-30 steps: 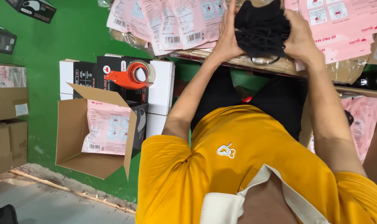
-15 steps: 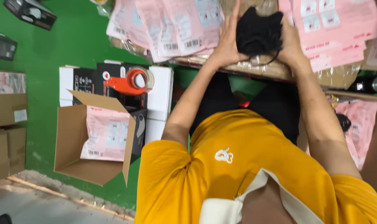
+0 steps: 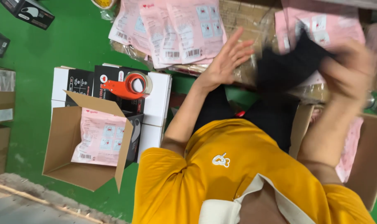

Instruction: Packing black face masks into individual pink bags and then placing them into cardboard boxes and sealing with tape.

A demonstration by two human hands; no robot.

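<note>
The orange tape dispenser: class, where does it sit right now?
In the head view, left of centre, the orange tape dispenser rests on black-and-white boxes, just above the open cardboard box.

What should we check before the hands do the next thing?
1. Black cloth held by the right hand: ok.
2. How firm that hold is: cannot tell, the hand is blurred.
3. Left hand free: ok, open, fingers spread, holding nothing.
4. Pink packets close by: ok, piled beside the left hand.
5. Room in the open cardboard box: ok, only one pink packet shows inside.
6. Orange tape dispenser findable: ok, on the white boxes.
</note>
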